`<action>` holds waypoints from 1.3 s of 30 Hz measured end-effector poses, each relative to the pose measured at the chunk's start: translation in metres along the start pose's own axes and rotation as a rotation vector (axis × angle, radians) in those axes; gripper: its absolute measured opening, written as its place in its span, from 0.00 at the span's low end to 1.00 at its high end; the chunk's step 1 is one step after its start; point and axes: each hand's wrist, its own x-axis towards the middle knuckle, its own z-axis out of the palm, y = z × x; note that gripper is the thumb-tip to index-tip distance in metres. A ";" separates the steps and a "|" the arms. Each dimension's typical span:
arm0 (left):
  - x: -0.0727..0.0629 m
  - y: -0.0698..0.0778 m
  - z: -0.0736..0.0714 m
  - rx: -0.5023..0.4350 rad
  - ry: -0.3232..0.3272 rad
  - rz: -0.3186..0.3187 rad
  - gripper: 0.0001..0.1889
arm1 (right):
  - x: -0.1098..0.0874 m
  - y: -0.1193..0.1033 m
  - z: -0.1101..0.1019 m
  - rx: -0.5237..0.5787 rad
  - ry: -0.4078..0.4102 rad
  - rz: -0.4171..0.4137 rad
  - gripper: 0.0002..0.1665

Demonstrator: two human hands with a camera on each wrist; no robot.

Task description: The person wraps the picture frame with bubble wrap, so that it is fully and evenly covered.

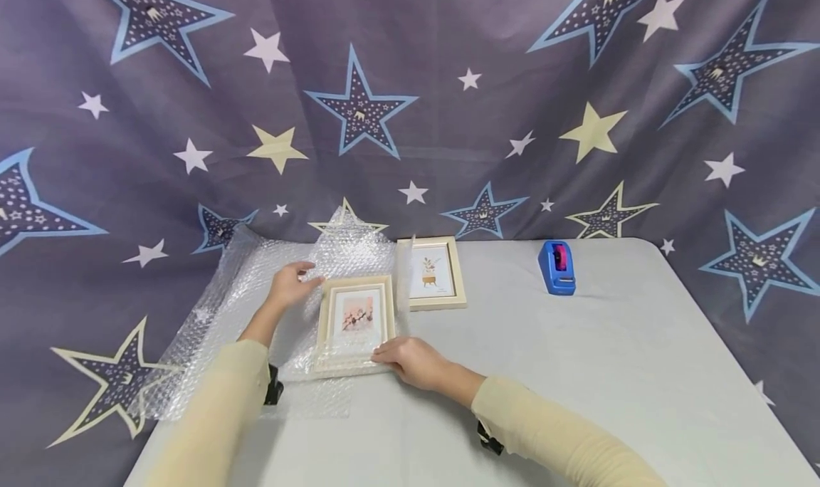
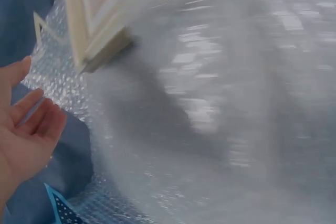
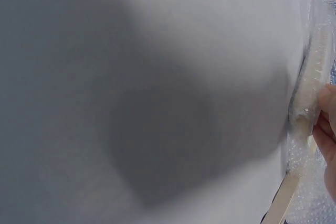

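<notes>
A pale wooden picture frame (image 1: 324, 323) with a pink blossom print lies on a sheet of bubble wrap (image 1: 256, 277); part of the film covers its lower portion. At the frame's lower right corner my right hand (image 1: 415, 361) pinches the wrapped edge between thumb and fingers. The right wrist view shows that hand (image 3: 328, 124) at the far right, on the film-covered side. My left hand (image 1: 291, 285) is by the frame's upper left corner, over the wrap. Its fingers are loosely bent and hold nothing in the left wrist view, where the hand (image 2: 31, 135) is apart from the frame (image 2: 79, 24).
A second pale picture frame (image 1: 460, 273) with a plant print lies behind, to the right. Further right on the white table (image 1: 608, 373) stands a blue tape dispenser (image 1: 556, 268) with a pink core. A star-patterned curtain (image 1: 448, 131) hangs behind the table.
</notes>
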 end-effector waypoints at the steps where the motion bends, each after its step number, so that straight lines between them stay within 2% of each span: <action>1: 0.008 0.001 -0.001 0.004 0.005 -0.013 0.26 | 0.000 0.001 0.000 -0.006 -0.004 0.000 0.16; 5: 0.034 -0.001 -0.003 -0.007 0.009 -0.110 0.28 | -0.001 0.001 -0.002 -0.020 -0.028 0.015 0.17; 9: 0.049 -0.014 0.003 -0.045 -0.029 -0.216 0.32 | -0.002 0.002 -0.002 -0.012 -0.051 0.048 0.17; 14: 0.050 -0.035 0.012 -0.087 -0.088 -0.295 0.36 | -0.001 -0.002 0.000 -0.009 -0.055 0.045 0.18; 19: 0.052 -0.039 0.021 -0.140 -0.043 -0.315 0.35 | -0.001 -0.002 0.001 -0.007 -0.057 0.060 0.17; 22: 0.058 -0.032 0.022 -0.134 -0.035 -0.279 0.32 | -0.001 0.000 0.000 -0.005 -0.065 0.076 0.16; 27: 0.067 -0.016 0.017 -0.100 -0.055 -0.136 0.22 | -0.001 0.000 -0.002 -0.009 -0.059 0.073 0.16; 33: 0.073 0.007 0.013 -0.161 -0.006 0.012 0.11 | -0.001 -0.002 -0.002 -0.021 -0.056 0.059 0.16; 36: 0.073 0.020 0.009 -0.161 -0.019 0.069 0.12 | -0.001 -0.002 -0.002 -0.018 -0.044 0.048 0.16; 39: 0.070 0.033 0.005 -0.073 -0.050 0.148 0.16 | -0.001 -0.001 -0.003 -0.004 -0.028 0.046 0.15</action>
